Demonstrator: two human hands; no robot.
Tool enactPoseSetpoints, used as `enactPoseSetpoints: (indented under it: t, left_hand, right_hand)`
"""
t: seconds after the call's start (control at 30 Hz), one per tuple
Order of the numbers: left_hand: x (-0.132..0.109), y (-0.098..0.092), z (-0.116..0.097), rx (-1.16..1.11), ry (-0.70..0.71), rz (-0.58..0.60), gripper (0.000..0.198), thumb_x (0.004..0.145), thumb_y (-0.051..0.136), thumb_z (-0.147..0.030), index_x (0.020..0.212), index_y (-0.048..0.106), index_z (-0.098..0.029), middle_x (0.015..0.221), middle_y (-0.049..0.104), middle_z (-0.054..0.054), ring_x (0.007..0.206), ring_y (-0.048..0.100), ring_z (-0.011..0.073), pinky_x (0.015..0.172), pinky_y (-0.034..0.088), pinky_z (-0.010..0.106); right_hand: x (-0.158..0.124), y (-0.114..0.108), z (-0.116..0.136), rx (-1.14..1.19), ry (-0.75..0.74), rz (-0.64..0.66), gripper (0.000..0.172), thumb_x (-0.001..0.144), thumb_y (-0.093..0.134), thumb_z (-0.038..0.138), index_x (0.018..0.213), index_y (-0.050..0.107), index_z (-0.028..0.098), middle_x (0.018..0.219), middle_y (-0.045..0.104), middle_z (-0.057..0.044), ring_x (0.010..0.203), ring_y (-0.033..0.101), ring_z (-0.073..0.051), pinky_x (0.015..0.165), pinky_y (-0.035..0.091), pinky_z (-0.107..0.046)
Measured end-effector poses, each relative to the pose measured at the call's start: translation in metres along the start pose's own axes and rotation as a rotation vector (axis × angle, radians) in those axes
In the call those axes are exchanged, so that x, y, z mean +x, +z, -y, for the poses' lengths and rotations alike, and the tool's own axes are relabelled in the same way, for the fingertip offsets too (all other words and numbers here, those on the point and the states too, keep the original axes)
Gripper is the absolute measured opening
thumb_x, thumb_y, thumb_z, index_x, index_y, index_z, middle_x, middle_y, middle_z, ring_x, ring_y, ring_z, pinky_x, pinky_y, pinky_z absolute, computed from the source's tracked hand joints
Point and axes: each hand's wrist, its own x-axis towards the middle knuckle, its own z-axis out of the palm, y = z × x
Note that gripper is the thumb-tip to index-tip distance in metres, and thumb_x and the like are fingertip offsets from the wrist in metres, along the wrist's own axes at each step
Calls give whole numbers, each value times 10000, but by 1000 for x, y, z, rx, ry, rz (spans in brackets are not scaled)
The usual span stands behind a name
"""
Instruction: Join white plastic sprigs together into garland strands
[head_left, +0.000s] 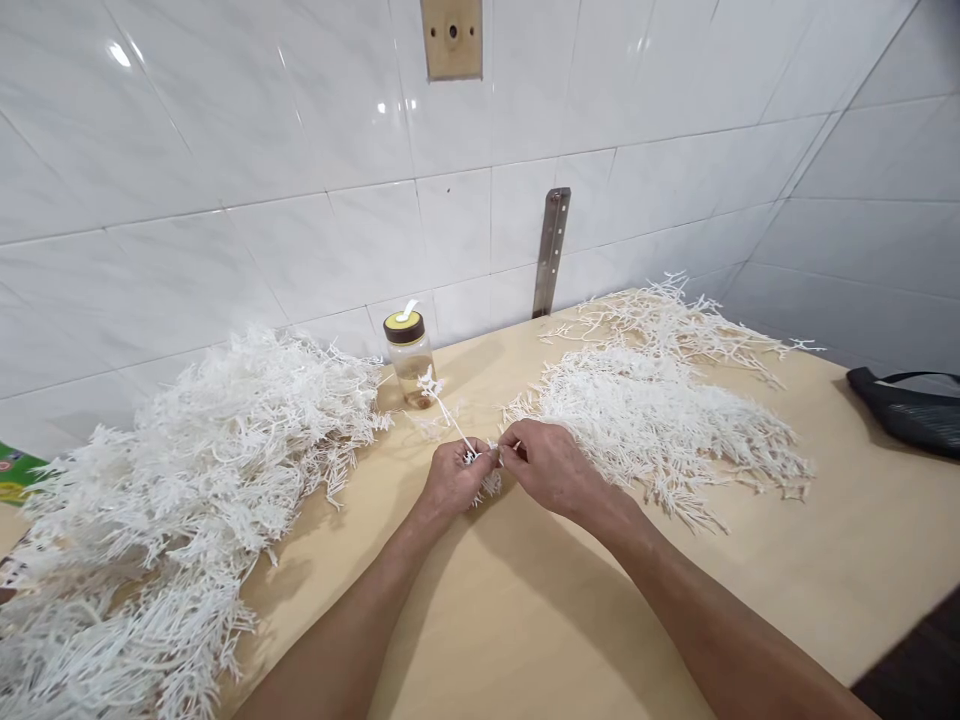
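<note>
Pinching a white sprig (pixel 453 420) above the table (pixel 577 650), left hand (pixel 451 478) and right hand (pixel 549 462) meet at its lower end. One piece in work — left heap (pixel 217 470), right heap (pixel 637 410) both large; which is done, I can't tell.

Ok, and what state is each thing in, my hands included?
White sprig: held, tip raised
Left hand: closed on white sprig
Right hand: fingers bent, grip unclear
Left white pile: loosely heaped
Right white pile: spread out
Bottle: upright, lidded
Metal strip: upright
Black bag: lying down
</note>
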Motion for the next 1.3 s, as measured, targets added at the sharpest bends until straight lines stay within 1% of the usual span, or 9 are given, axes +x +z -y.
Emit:
enactPoseSetpoints:
  t: [0.17,0.3,0.43,0.7,0.9,1.0,1.1,1.23,1.3]
  left_hand:
    - [-2,-1,-9,-45,-40,1,219,703,672,-355,634,617,-154,520,539,-19,465,464,89,466,348,201]
    - [-4,-2,-10,-177,-74,-14,284,685,714,-418,690,642,-143,549,556,-17,480,481,91,481,366,208]
    - [-3,-2,-6,-224,-51,-62,368,689,730,-493,735,656,-135,577,583,-5,507,514,103,510,399,218]
    - [-3,4,1,-131,73,-125,350,756,675,-489,723,611,-146,568,557,-19,499,491,88,495,391,194]
    - [-4,8,0,-55,54,-158,293,782,634,-432,695,562,-163,524,536,-31,442,468,83,453,371,192]
    - [-5,8,2,-68,64,-135,291,788,632,-426,693,553,-163,550,555,-23,465,491,84,469,391,192]
    - [-7,7,3,-128,32,-96,328,787,635,-474,710,557,-165,574,579,-12,465,507,86,465,401,195]
    - [-11,4,-2,-154,-9,-24,373,767,647,-527,740,583,-161,594,578,-11,459,486,75,442,381,184]
    - [-13,3,-7,-171,-2,-3,385,763,647,-540,743,581,-161,624,584,-9,469,481,69,454,389,183]
  right_hand:
    - [1,6,4,-76,-14,-42,151,813,494,94,769,618,170,778,656,-40,685,551,-144,638,359,-260]
    - [3,4,5,72,74,-36,123,825,521,173,784,636,178,746,670,-28,679,583,-152,619,385,-250]
    - [3,4,-2,150,-21,-76,165,847,509,212,800,665,189,749,689,-21,673,604,-151,640,408,-253]
    - [2,4,-3,134,-48,-83,168,847,537,204,772,687,191,735,698,-16,659,595,-142,651,397,-250]
    - [1,16,4,58,43,-51,160,864,531,219,759,646,182,742,680,-25,664,580,-144,622,376,-247]
    - [3,19,0,-117,37,-110,164,881,484,152,795,623,157,809,664,-69,686,573,-155,602,354,-256]
    - [8,10,-17,-247,107,-216,175,877,449,95,801,598,146,834,643,-92,670,557,-160,583,341,-266]
    - [12,-7,-40,-183,163,-357,130,854,493,125,872,618,154,886,664,-82,704,587,-171,667,399,-283]
    - [12,-12,-42,-70,142,-351,153,844,514,157,916,649,162,943,685,-74,688,606,-156,699,429,-284]
